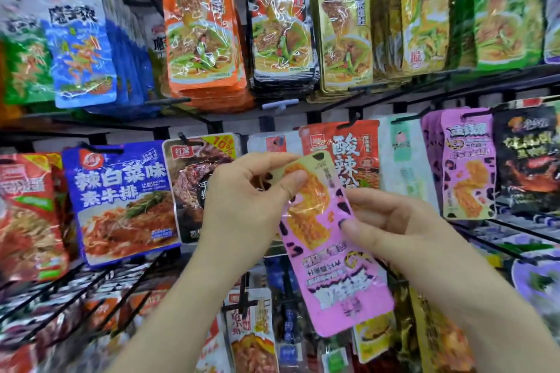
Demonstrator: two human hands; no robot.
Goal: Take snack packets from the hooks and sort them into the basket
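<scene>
Left hand [242,203] and right hand [403,233] are both closed on one pink snack packet [333,266] — its top end is pinched by the left, its side by the right. It is held tilted, in front of a red packet [357,157]; more pink packets [468,166] are hung nearby.

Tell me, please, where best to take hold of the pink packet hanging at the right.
Probably its lower half, pinched from the front: the pink hanging packet hangs flat, facing out, with its top hole on the hook, so it should slide forward off it.
</scene>
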